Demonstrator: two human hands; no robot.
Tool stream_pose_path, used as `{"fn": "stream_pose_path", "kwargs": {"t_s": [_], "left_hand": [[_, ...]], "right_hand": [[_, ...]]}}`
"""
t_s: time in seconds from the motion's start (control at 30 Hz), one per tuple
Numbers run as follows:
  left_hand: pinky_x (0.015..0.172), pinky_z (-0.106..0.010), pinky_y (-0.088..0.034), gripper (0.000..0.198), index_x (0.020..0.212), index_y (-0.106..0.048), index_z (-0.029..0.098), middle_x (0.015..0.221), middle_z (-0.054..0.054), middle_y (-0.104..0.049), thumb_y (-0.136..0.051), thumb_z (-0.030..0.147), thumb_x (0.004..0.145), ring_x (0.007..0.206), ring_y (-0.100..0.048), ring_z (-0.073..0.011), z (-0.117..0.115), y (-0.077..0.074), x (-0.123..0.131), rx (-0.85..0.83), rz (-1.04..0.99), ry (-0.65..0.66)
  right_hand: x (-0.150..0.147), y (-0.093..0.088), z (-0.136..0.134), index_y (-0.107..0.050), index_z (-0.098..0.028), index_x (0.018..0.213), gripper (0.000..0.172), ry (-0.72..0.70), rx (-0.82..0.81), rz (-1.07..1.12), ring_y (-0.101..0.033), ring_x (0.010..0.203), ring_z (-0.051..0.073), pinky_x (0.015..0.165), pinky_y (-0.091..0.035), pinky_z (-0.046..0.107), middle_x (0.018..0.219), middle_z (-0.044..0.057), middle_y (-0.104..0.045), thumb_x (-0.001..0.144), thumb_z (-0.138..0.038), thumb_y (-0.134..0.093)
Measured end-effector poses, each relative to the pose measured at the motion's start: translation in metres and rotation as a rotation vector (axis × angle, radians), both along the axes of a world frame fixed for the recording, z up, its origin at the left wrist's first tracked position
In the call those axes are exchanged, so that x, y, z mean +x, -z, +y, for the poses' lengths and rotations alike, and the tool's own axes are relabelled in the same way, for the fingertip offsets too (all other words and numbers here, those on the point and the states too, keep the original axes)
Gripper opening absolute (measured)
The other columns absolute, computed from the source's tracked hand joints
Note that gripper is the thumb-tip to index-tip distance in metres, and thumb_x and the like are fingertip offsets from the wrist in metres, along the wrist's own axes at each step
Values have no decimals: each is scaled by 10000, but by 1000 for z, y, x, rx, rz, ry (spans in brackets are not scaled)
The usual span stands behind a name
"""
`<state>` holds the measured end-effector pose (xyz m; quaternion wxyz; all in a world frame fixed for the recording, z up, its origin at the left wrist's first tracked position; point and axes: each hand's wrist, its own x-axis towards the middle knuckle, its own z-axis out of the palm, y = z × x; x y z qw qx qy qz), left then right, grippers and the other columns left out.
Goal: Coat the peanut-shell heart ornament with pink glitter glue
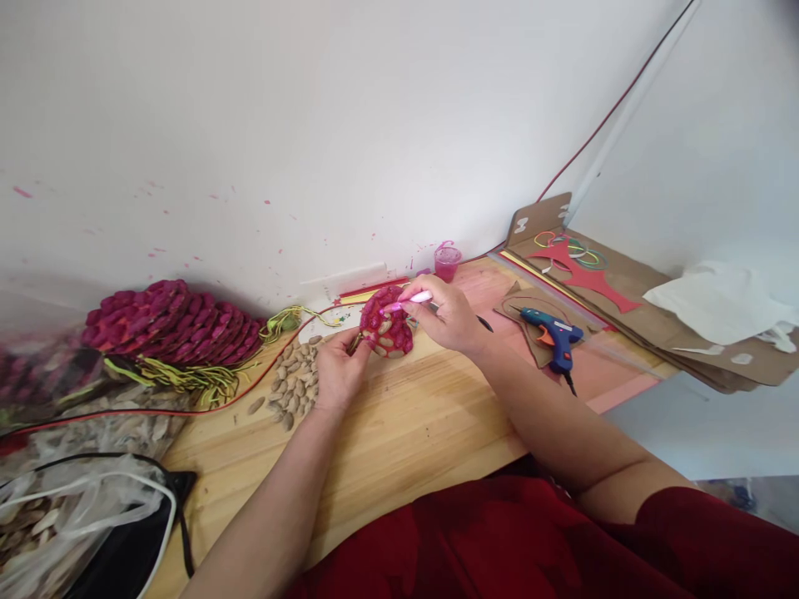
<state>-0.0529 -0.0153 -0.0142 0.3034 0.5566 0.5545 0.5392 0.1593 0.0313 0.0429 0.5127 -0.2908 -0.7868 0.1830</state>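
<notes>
My left hand (342, 366) grips the lower left edge of a round disc covered in peanut shells (394, 341), holding it tilted above the table. Most of its shells are painted magenta, while several near the middle and bottom still show tan. In my right hand (448, 314) is a paintbrush (419, 298) with a white handle, its pink tip touching the disc's upper part. A pile of unpainted peanuts (295, 387) lies beside my left hand. Behind my right hand stands a clear plastic cup of magenta paint (447, 263).
Stacked magenta discs with yellow-green tassels (175, 324) stand at the left. A red cord (250, 391) crosses the table. Plastic bags (100, 499) sit front left. At right, a blue glue gun (555, 337) rests on cardboard, near brown cardboard sheets (655, 333) bearing white cloth (717, 299).
</notes>
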Motion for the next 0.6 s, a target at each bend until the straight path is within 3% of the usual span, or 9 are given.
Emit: {"fn": "stream_pose_path", "kwargs": {"t_s": [0.17,0.33,0.6], "left_hand": [[857,-348,-542,397,1048,-819,142,963,-68,-818,-717,419,783,893,-732,-261,0,1,-2,17,25,-12],[847,-342,-544,381,1033,-821,150,934,-55,-816,-703,413,785,871,-722,-250,0,-2,-1,15,51,-11],[868,-343,-543,384,1019,-815,142,927,-63,-810,-706,428,787,873,-716,-246,0,0,-3,9,56,-13]], "right_hand": [[0,2,0,-635,-218,895,86,32,-8,-72,-614,773,163,717,-453,294,845,24,-675,937,-292,-622],[0,-2,-1,-630,-221,925,104,7,-96,-4,-623,743,147,674,-453,272,867,18,-700,953,-319,-606],[0,0,0,-623,-218,900,115,22,-97,-7,-602,714,144,653,-436,268,843,17,-697,950,-321,-606]]}}
